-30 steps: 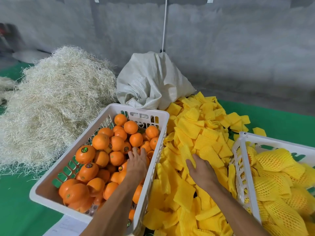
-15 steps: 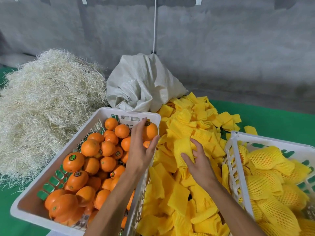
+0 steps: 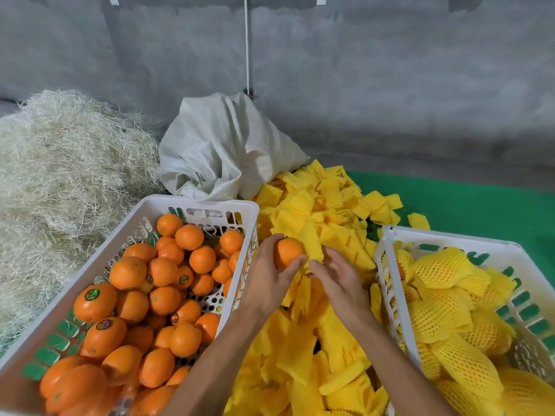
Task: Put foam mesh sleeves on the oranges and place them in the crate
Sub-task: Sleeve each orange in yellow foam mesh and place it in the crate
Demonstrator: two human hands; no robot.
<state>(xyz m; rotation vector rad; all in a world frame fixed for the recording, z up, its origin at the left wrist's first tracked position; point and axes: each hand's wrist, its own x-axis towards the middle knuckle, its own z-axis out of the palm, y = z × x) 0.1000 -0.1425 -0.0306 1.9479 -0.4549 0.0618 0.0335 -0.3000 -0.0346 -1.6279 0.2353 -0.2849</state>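
Your left hand (image 3: 267, 277) grips a bare orange (image 3: 288, 252); your right hand (image 3: 338, 279) pinches a sleeve (image 3: 312, 244). The right crate (image 3: 444, 237) holds many wrapped oranges; the left crate (image 3: 198, 202) is still full.

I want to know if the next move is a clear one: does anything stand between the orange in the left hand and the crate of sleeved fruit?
Yes: the right hand and its foam sleeve lie between the orange and the right crate.

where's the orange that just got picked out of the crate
In the head view it is centre frame: the orange is gripped in the left hand, over the pile of yellow foam sleeves, between the two white crates.
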